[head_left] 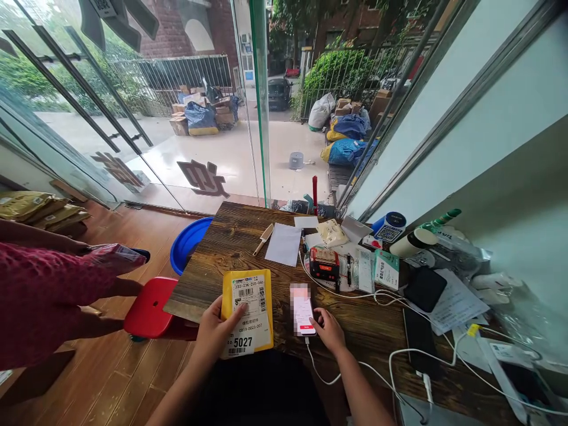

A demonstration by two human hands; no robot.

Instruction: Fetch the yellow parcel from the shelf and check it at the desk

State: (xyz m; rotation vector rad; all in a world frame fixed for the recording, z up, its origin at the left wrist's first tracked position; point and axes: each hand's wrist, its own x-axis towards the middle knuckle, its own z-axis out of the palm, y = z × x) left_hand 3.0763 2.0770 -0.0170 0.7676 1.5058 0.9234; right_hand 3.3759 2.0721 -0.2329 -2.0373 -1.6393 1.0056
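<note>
My left hand [213,329] grips a yellow parcel [247,310] with a white shipping label marked 5027, holding it at the near edge of the dark wooden table [231,236]. My right hand [329,328] rests on the table, fingers curled round the lower end of a phone [302,309] with a lit screen. A white cable runs from the phone's near end off the table edge.
A person in a red patterned garment [39,296] stands at the left beside a red stool [148,307] and a blue basin [189,242]. The table's right side holds a label printer [323,263], papers, cables, a dark phone [425,289] and a tape roll. Glass doors lie ahead.
</note>
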